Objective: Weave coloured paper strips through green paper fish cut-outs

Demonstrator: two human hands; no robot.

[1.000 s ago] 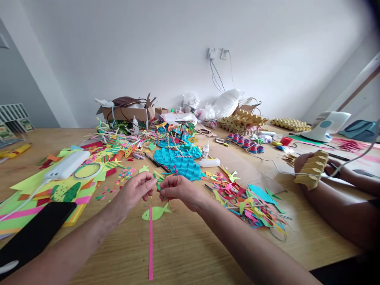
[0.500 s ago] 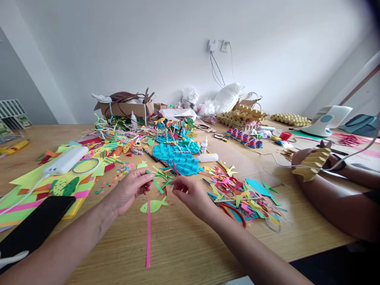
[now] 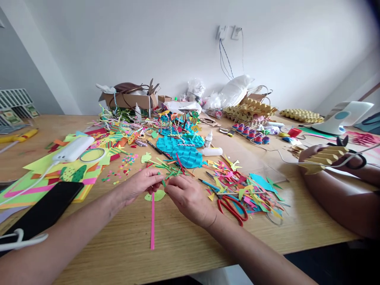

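Near the centre of the frame, the left hand [image 3: 145, 184] pinches a narrow green paper strip [image 3: 163, 181] between thumb and fingertips. Just beside it, the right hand [image 3: 190, 198] is curled, its thumb and forefinger closed on the strip's lower end. Directly below, a light green paper fish [image 3: 159, 195] lies flat on the wooden table [image 3: 118, 253], partly hidden by the hands, with a pink paper strip [image 3: 152, 225] across it reaching toward the bottom of the frame. Right of centre, red-handled scissors [image 3: 231, 209] rest against a heap of coloured paper scraps [image 3: 252, 189]. Above the hands sit blue paper pieces [image 3: 188, 157] and an upright glue bottle [image 3: 208, 139]. A black smartphone [image 3: 47, 206] lies at lower left; at right, a co-worker holds an egg-carton piece [image 3: 325, 159].
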